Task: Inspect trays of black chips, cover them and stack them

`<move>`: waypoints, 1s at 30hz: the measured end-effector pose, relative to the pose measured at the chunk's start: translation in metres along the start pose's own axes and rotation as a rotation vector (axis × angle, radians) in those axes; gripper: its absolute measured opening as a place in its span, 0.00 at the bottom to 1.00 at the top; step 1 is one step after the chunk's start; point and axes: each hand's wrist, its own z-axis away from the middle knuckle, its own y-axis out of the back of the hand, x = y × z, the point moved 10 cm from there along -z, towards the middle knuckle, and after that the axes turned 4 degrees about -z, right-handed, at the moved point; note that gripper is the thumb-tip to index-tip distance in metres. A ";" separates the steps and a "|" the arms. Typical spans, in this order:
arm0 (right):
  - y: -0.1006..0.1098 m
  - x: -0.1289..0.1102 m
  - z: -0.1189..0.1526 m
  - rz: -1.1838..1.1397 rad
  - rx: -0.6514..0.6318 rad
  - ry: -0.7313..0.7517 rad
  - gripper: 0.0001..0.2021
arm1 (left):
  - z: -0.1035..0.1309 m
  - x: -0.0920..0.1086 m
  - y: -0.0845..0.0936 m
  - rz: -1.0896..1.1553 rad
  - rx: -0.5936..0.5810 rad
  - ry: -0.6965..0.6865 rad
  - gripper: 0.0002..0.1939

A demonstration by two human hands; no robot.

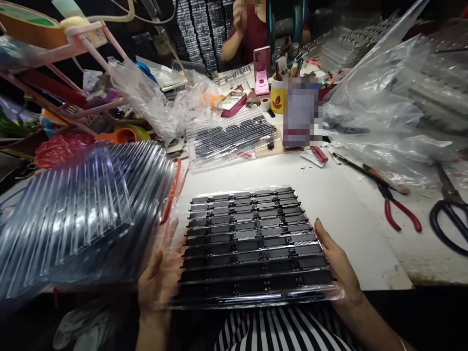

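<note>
A clear plastic tray [256, 229] with several rows of black comb-like parts is held level over the near edge of the white work surface. My left hand [157, 273] grips its left side, with some fingers seen through the clear plastic. On the right side, my right hand [338, 265] holds the tray's edge, thumb on the rim and the other fingers partly hidden beneath. To the left lies a pile of clear ribbed trays [76, 214], slightly blurred, close to my left hand.
Behind is another tray of black parts [234, 139]. Red-handled pliers [398, 209] and scissors [451, 219] lie right. Plastic bags [395, 112], a yellow cup [278, 95] and a pink phone stand [262, 73] are farther back. Across the table, a person [248, 29] is partly visible.
</note>
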 end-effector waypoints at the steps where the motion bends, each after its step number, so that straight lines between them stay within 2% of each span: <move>1: 0.001 0.000 0.000 0.004 0.007 -0.001 0.18 | 0.001 -0.002 0.000 -0.033 0.003 0.024 0.27; 4: 0.007 -0.005 0.001 0.024 0.026 0.032 0.15 | 0.002 -0.005 0.002 -0.109 0.027 0.065 0.26; 9: 0.025 -0.022 0.001 0.109 0.055 0.180 0.08 | 0.003 -0.007 0.010 -0.092 0.168 0.090 0.26; 16: 0.036 -0.034 0.004 0.207 0.144 0.335 0.07 | 0.004 -0.009 0.019 -0.053 0.252 0.117 0.26; 19: 0.033 -0.031 0.003 0.231 0.163 0.305 0.05 | 0.004 -0.009 0.024 -0.033 0.244 0.126 0.26; 24: 0.018 -0.014 -0.001 0.200 0.076 0.152 0.10 | 0.003 -0.008 0.028 -0.051 0.209 0.122 0.24; 30: 0.018 -0.012 -0.002 0.200 0.067 0.127 0.13 | 0.003 -0.008 0.030 -0.070 0.209 0.125 0.24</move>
